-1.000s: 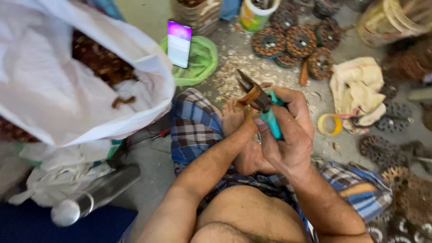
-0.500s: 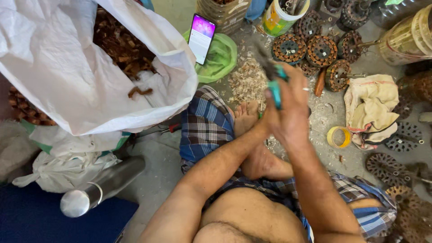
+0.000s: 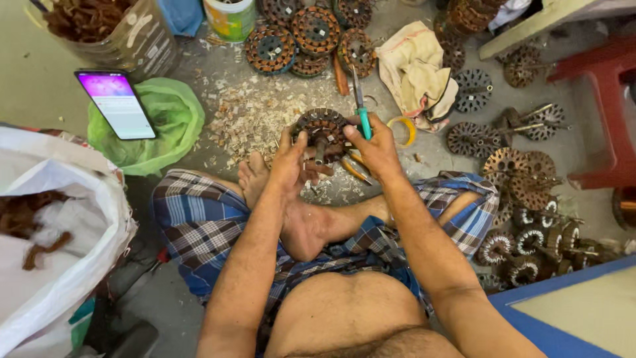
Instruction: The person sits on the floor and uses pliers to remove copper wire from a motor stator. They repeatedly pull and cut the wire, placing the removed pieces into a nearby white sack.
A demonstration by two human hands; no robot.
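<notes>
While the person sits cross-legged on the floor [image 3: 430, 156], both hands are up at 12 o'clock, just past the bare feet. The left hand [image 3: 288, 166] has its grip wrapped round the side of a round coil [image 3: 321, 129] of brown wire and holds it up on edge. The right hand [image 3: 379, 149] has its grip closed on the green handle of a thin tool [image 3: 361, 109], right beside the coil at its 3 o'clock side. The tool's metal tip points away, to 12 o'clock. I think the step in hand is working the wire out of this coil. That work calls for a firm hold on the coil and a careful aim with the tip, so it does not slip toward the fingers. Pliers [image 3: 354, 169] with orange handles lie under the hands.

The floor is grey, dusty and full of stuff. A big white sack [image 3: 59, 219] sits at 9 o'clock. A blue board [image 3: 570, 305] is at 4 o'clock and a red stool [image 3: 606, 86] at 2 o'clock. A green bag [image 3: 179, 119] at 10 o'clock has a lit phone [image 3: 116, 105] leaning on it. More coils [image 3: 311, 33] lie at 12 o'clock, with a rag [image 3: 414, 63] just beside them. Toothed wheels [image 3: 523, 176] lie at 3 o'clock. Small chips [image 3: 248, 116] cover the floor at 11 o'clock.
</notes>
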